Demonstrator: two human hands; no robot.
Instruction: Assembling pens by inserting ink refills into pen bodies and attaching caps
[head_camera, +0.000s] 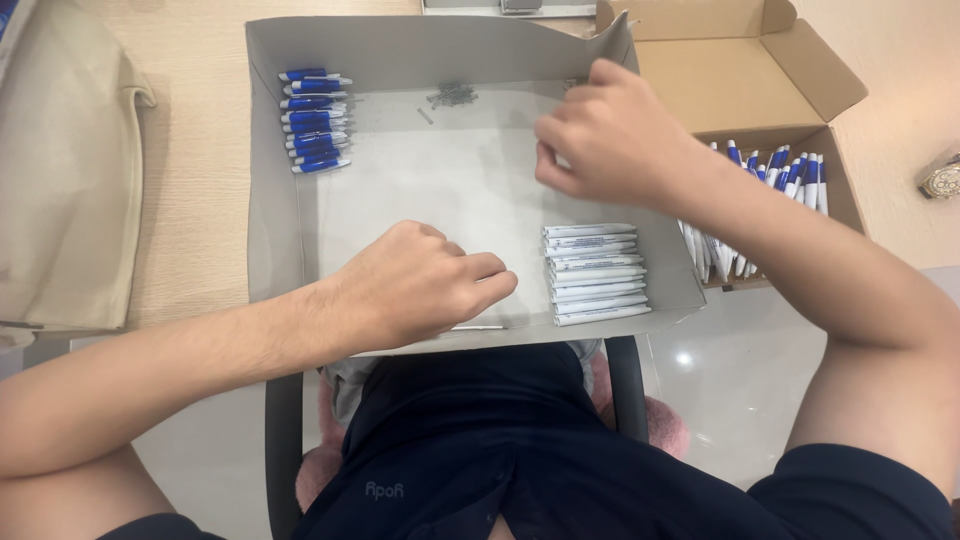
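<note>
My left hand (420, 285) rests knuckles up on the floor of a shallow grey cardboard tray (270, 200), fingers curled over a thin white pen part (478, 327) near the front edge. My right hand (610, 135) hovers at the tray's right side with fingers pinched together; whatever it pinches is hidden. A neat stack of white pen barrels (595, 273) lies between the hands. Blue pen caps (314, 120) are stacked at the tray's far left. A small heap of metal springs (452, 95) lies at the back.
An open brown cardboard box (780, 60) to the right holds several assembled blue and white pens (790, 172). A beige cloth bag (60, 170) lies on the wooden table at left. A wristwatch (940, 178) sits at the far right. My lap and chair are below.
</note>
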